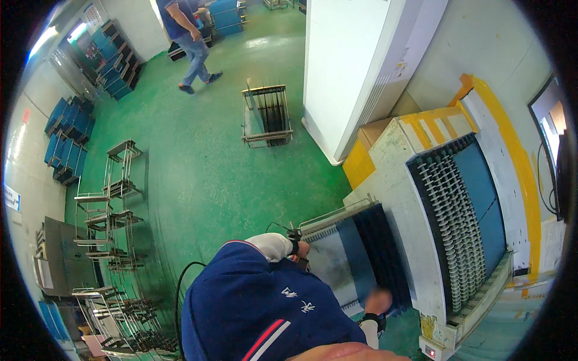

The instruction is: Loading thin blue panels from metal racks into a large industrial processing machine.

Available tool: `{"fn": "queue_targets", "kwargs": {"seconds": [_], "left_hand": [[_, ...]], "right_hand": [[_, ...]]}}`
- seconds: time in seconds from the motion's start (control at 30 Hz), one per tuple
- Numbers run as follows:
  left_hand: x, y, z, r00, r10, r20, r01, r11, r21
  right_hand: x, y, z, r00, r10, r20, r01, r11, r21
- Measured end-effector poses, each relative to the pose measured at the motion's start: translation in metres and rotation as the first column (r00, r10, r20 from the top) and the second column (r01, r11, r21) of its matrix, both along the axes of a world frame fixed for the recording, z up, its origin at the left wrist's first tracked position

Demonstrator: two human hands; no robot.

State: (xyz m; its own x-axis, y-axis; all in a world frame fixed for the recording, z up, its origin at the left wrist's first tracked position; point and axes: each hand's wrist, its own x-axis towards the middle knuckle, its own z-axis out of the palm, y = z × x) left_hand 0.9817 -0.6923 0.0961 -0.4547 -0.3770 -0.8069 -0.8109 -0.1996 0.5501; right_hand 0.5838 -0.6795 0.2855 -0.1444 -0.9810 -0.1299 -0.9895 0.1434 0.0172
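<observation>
A wire-sided rack (339,213) stands on the floor just in front of me, beside the conveyor machine. It holds several upright dark blue panels (380,253), and a pale grey sheet (325,262) shows at its left. My left hand (301,251) is at the rack's left edge, close to the grey sheet. The wrist, a dark band and the sleeve hide most of its fingers. My right hand (378,301) is at the near edge of the blue panels. It is blurred, so I cannot make out its fingers or any grip.
On the right stands the machine (469,228) with rows of rollers and a blue board on it. A tall white cabinet (346,72) rises beyond. Another rack (267,114) stands on the green floor; metal frames (111,210) line the left. A person (189,45) walks at the back.
</observation>
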Motion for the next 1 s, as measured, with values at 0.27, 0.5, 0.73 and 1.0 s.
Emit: {"fn": "queue_targets", "kwargs": {"seconds": [0.27,0.5,0.73,1.0], "left_hand": [[0.0,0.004,-0.001,1.0,0.022,0.002,-0.022,1.0,-0.001],[-0.002,0.008,0.009,0.999,0.042,0.015,-0.042,0.999,-0.008],[0.0,0.008,0.047,0.995,0.1,-0.023,-0.099,0.994,0.034],[-0.001,0.013,0.036,0.993,0.048,-0.106,-0.051,0.998,-0.025]], "right_hand": [[0.0,0.0,0.0,1.0,0.01,-0.021,-0.01,1.0,-0.002],[-0.005,0.004,-0.011,0.999,0.034,-0.03,-0.036,0.998,-0.056],[-0.006,0.004,-0.011,0.999,0.032,-0.02,-0.033,0.999,-0.023],[-0.006,0.005,-0.011,0.996,0.045,-0.073,-0.045,0.999,0.002]]}}
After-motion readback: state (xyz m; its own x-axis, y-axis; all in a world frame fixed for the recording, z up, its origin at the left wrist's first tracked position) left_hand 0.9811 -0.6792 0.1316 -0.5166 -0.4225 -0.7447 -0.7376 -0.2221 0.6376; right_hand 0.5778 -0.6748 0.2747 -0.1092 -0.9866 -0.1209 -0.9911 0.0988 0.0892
